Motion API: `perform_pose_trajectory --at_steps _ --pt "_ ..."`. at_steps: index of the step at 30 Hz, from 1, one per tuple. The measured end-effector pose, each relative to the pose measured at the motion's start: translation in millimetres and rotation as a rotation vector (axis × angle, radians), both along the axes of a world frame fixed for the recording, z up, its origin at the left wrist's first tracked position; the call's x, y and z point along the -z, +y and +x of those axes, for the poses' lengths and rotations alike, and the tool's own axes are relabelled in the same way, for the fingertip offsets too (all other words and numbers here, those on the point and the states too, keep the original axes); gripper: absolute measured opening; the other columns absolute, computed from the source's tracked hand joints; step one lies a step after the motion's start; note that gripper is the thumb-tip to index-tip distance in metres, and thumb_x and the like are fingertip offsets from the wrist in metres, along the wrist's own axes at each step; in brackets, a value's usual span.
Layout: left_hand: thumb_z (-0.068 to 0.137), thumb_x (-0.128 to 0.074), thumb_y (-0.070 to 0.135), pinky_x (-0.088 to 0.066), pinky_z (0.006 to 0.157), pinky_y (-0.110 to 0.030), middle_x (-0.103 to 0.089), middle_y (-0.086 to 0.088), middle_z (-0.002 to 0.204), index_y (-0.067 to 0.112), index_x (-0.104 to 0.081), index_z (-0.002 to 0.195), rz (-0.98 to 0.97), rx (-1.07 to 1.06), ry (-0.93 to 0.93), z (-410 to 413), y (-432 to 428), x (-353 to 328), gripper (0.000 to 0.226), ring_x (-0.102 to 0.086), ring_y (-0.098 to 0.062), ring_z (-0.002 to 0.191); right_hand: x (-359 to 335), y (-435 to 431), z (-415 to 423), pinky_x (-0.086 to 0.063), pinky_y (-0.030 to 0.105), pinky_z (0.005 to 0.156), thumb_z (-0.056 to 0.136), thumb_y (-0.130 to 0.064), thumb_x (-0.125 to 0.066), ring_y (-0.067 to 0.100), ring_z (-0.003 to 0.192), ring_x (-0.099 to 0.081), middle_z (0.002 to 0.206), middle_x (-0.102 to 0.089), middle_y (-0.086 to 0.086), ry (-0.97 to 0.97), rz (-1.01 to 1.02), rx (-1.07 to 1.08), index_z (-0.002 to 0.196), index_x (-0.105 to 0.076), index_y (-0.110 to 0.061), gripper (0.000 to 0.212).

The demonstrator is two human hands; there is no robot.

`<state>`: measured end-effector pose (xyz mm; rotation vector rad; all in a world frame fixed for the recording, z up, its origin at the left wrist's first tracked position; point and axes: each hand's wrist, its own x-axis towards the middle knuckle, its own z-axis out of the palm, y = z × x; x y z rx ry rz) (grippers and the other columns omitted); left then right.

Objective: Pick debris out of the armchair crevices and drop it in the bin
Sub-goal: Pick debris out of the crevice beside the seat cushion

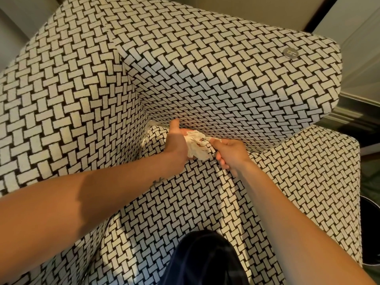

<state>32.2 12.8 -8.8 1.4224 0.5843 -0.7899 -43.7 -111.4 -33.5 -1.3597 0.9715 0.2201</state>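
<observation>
At the crevice [158, 126] where the seat cushion [185, 202] meets the padded block above it, my hands meet over a crumpled tissue [198, 148]. My right hand [231, 152] pinches the tissue's near edge between thumb and forefinger, the other fingers curled under. My left hand [176, 145] stands on its edge with the thumb straight up against the upholstery. The wad lies against its palm, and its fingers are hidden behind the paper, so I cannot tell whether they close around it. The tissue is soft, white and deeply wrinkled, with brownish flecks in its folds. It sits just at the mouth of the crevice, touching both hands and resting on the cushion.

A small dark tattoo [157, 180] marks my left wrist. The armchair [205, 68] is covered all over in a nubby woven fabric, cream rectangles laid basket-weave on a black ground, with rounded, thickly padded corners. A round silvery metal badge [290, 53] is set into the upper block near its far corner.

The bin [371, 233] stands beside the chair at the right edge of the view, dark and round, only part of it showing. Its inside is in shadow and I cannot tell what it holds. My dark trousers [205, 260] fill the bottom of the view, against the cushion's front.
</observation>
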Motion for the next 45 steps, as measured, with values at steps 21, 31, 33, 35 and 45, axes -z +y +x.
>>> perform_pose_trajectory --at_steps 21,31,33,35,45 --pt "0.103 -0.047 0.032 -0.061 0.088 -0.049 -0.071 -0.008 0.077 0.009 -0.060 0.091 0.049 0.217 -0.016 -2.0 -1.7 -4.6 0.029 -0.071 -0.027 0.078 -0.5 0.3 -46.8 -0.036 0.023 0.040 0.104 -0.025 -0.056 0.016 0.044 -0.042 0.060 -0.055 0.005 -0.364 0.025 0.081 0.122 -0.071 -0.022 0.024" --pt "0.102 -0.052 0.027 -0.059 0.088 -0.049 -0.068 -0.024 0.117 -0.002 -0.060 0.123 -0.225 0.510 0.100 -8.5 -2.0 4.5 0.037 -0.067 -0.036 0.104 -6.8 10.1 -55.3 -0.038 0.024 0.050 0.105 -0.024 -0.051 0.014 0.055 -0.045 0.069 -0.057 0.006 -0.363 -0.110 -0.016 0.107 -0.071 -0.009 0.025" --pt "0.101 -0.057 0.020 -0.059 0.093 -0.047 -0.065 -0.024 0.128 -0.002 -0.060 0.126 -0.232 0.597 0.067 -9.6 -1.3 4.1 0.034 -0.066 -0.036 0.113 -10.1 14.4 -58.5 -0.034 0.020 0.046 0.104 -0.024 -0.055 0.015 0.057 -0.042 0.070 -0.059 0.002 -0.355 -0.153 -0.045 0.113 -0.073 -0.026 0.021" --pt "0.099 -0.060 0.012 -0.058 0.093 -0.039 -0.066 -0.019 0.128 0.000 -0.063 0.124 -0.224 0.687 0.023 -10.6 -1.3 2.1 0.028 -0.067 -0.030 0.112 -11.9 16.9 -61.8 -0.036 0.019 0.047 0.103 -0.025 -0.057 0.018 0.061 -0.045 0.074 -0.064 0.001 -0.369 -0.175 -0.037 0.114 -0.073 -0.033 0.021" --pt "0.099 -0.056 0.003 -0.054 0.058 -0.023 -0.066 -0.023 0.119 -0.001 -0.052 0.130 -0.336 0.638 0.025 -84.4 -21.2 -11.3 0.031 -0.068 -0.020 0.079 -40.3 6.4 -142.5 -0.055 0.029 0.076 0.100 -0.019 -0.059 0.016 0.087 -0.066 0.106 -0.073 0.005 -0.399 -0.198 0.218 0.119 -0.070 -0.024 0.022"
